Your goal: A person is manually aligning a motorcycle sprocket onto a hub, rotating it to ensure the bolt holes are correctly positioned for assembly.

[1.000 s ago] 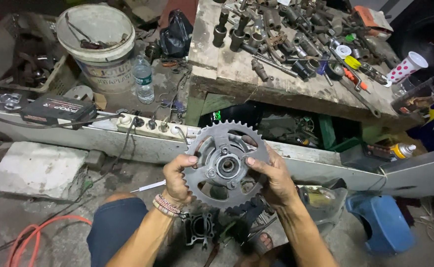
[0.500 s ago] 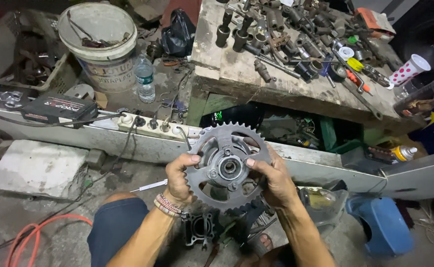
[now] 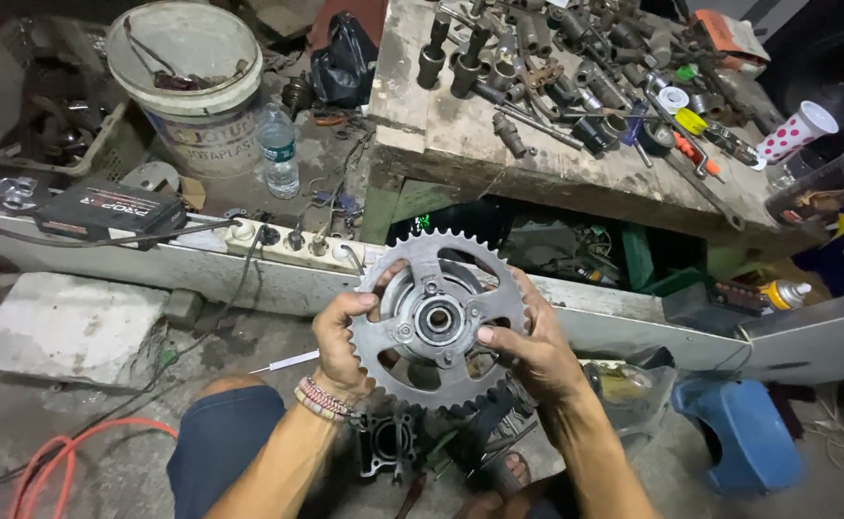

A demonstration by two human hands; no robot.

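A large grey toothed sprocket [image 3: 438, 320] with a hub and bearing at its centre is held upright in front of me, over my knees. My left hand [image 3: 338, 344] grips its left rim, a beaded bracelet on the wrist. My right hand [image 3: 530, 347] grips the right side, thumb lying across the hub plate toward the centre. Below the sprocket, on the floor between my legs, sits a dark engine part [image 3: 384, 444].
A wooden workbench [image 3: 460, 135] strewn with sockets, wrenches and screwdrivers stands ahead. A white bucket [image 3: 186, 86], a water bottle [image 3: 278, 149] and a power strip [image 3: 287, 245] lie to the left, a blue stool [image 3: 739, 432] at right, an orange hose [image 3: 52, 461] at lower left.
The sprocket has stayed in both hands and turned slightly. My right thumb has shifted inward toward the hub.
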